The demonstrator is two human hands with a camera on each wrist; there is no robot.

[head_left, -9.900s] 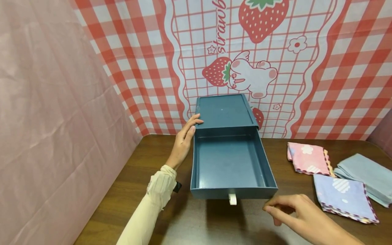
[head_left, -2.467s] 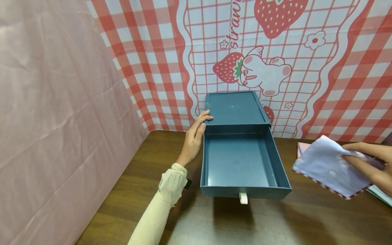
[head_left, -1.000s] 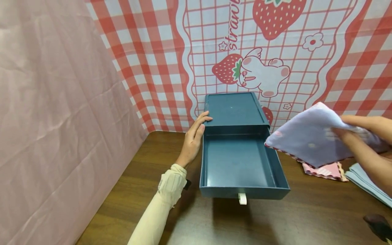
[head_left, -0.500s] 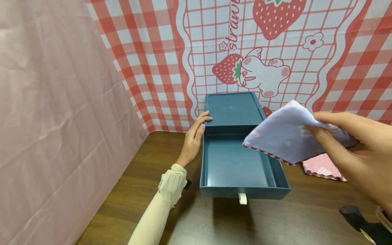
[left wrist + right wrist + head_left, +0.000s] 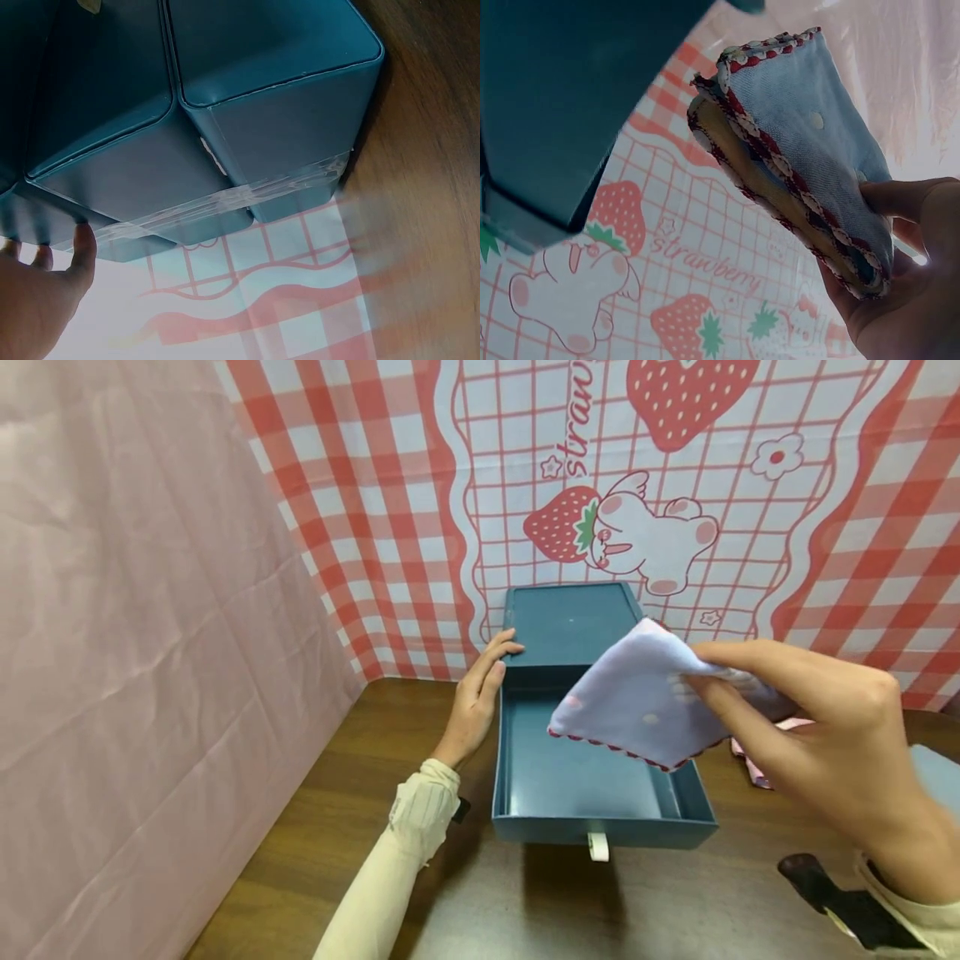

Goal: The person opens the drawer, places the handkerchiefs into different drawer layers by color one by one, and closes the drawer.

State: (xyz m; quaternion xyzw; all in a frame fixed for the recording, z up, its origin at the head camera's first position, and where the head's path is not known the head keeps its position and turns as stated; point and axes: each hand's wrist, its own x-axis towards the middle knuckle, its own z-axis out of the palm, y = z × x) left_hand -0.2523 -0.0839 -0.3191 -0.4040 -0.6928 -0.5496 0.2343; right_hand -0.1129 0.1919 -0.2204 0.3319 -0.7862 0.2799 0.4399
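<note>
My right hand [image 5: 832,727] pinches a folded lavender towel [image 5: 637,702] between thumb and fingers, holding it above the right part of the pulled-out blue drawer [image 5: 607,832]. The right wrist view shows the folded layers of this towel, edged with red-and-white stitching. My left hand [image 5: 472,714] rests against the left side of the drawer cabinet [image 5: 570,622], its fingertips on the top edge. In the left wrist view, the fingers [image 5: 84,251] of that hand touch the cabinet's blue wall. The bare part of the drawer floor shows left of the towel.
On the wooden table [image 5: 315,827], a pink folded towel [image 5: 752,768] and a light blue one [image 5: 939,772] lie to the right, partly hidden by my right hand. A white tab [image 5: 597,847] hangs at the drawer front. Clear tape [image 5: 240,196] runs across the cabinet.
My right hand has picked up the lavender towel from the table at right and carried it leftward over the drawer. The left hand has stayed on the cabinet.
</note>
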